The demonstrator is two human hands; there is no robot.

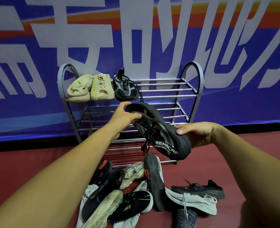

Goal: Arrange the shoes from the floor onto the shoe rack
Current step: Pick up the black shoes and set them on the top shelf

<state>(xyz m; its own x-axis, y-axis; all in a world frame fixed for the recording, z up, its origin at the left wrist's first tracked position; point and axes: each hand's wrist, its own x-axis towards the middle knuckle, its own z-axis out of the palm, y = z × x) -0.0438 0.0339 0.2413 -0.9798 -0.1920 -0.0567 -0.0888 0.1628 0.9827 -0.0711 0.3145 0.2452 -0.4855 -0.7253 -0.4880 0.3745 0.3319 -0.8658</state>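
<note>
Left grip (pixel 122 119) pinches the toe of a black mesh shoe (pixel 162 129); right grip (pixel 196 134) curls round its heel; the shoe hangs tilted before the shoe rack (pixel 168 90); its twin (pixel 124 86) and a beige pair (pixel 90 88) sit on the top shelf at 11 o'clock; loose shoes (pixel 136 191) heap on the floor (pixel 20 162) at 6 o'clock.

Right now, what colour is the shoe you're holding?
The shoe is black and grey, clearest in the head view.

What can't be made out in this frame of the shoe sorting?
Head view:
- Floor pile: shoe count unclear; shoes overlap, bottom edge cuts some off.
- Shoe rack: lower shelves partly hidden by the held black shoe and left hand.
- Right hand: fingers hidden behind that shoe's heel.
- Small print under its logo: blurred.
</note>
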